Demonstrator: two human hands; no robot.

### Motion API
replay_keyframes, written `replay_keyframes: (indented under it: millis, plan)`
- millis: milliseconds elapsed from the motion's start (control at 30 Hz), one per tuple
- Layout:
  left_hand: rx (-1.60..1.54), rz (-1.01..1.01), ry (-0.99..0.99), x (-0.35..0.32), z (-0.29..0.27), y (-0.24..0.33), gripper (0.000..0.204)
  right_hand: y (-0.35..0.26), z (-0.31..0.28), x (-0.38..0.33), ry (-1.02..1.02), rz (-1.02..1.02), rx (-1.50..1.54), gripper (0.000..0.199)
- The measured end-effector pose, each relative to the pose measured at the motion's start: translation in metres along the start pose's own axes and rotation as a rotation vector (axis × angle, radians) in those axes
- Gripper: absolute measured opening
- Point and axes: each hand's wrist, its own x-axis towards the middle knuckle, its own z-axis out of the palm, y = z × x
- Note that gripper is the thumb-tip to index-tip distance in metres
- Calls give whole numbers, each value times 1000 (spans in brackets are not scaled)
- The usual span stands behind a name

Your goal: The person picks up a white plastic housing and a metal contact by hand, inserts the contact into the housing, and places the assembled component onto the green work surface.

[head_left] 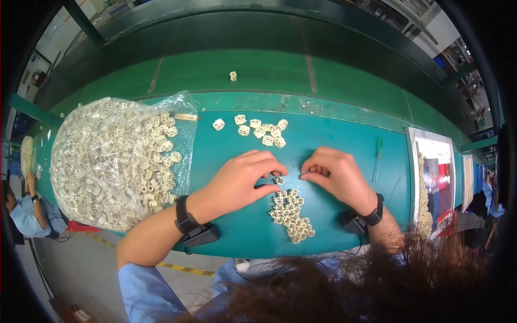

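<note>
Just above a cluster of small cream plastic parts (293, 215) standing close together on the green table, my left hand (242, 175) has its thumb and fingers around one cream plastic part (279, 181). To its right, my right hand (338, 175) is closed in a pinch, with a tiny thing at the fingertips too small to name. The two hands are a short gap apart. Beyond them lies a loose group of similar cream parts (267, 129). Each of my wrists wears a black strap with a small box.
A large clear plastic bag (102, 161) full of cream parts lies open on the left. A green-handled screwdriver (378, 153) and a framed sheet (433, 177) are on the right. One cream part (233, 76) sits on the far green belt. Another person (29, 210) works at far left.
</note>
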Motion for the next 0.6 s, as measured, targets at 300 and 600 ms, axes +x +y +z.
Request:
replay_keyframes:
  millis: [300, 600]
  plan:
    - [-22, -20, 25, -2, 3, -3, 31, -1, -4, 3, 11, -7, 12, 18]
    - [56, -1, 92, -1, 12, -1, 24, -8, -4, 4, 5, 95, 30, 17]
